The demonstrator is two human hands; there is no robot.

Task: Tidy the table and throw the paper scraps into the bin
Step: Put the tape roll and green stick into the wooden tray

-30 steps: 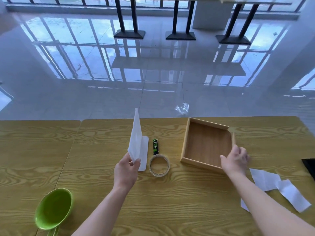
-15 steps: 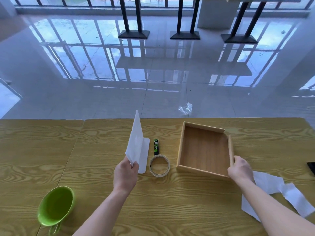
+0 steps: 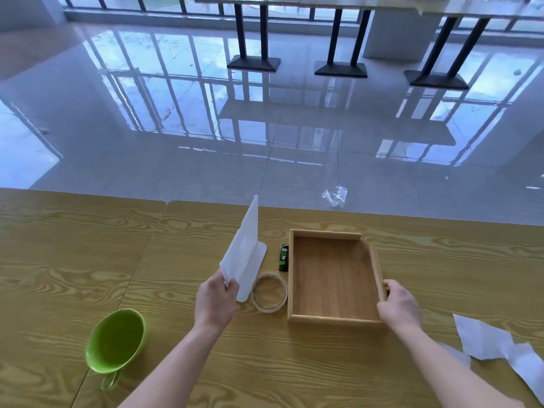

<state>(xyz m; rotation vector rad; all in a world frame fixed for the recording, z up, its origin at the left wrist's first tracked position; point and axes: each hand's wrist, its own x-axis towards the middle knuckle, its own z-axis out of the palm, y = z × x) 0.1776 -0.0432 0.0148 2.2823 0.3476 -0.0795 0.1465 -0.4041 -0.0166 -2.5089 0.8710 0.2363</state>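
Observation:
My left hand pinches the lower corner of a white paper sheet and holds it raised and tilted above the table. A second white sheet lies flat just under it. My right hand grips the right near corner of an empty wooden tray that sits square on the table. White paper scraps lie on the table at the right, beyond my right forearm. No bin is in view.
A roll of tape lies between the sheets and the tray, with a small black and green tube behind it. A green cup stands at the near left. A crumpled clear wrapper lies on the glossy floor past the table's far edge.
My right hand slid from the tray's right side to its near right corner and turned the tray from skewed to square, nearer the tape. My left hand kept the sheet raised.

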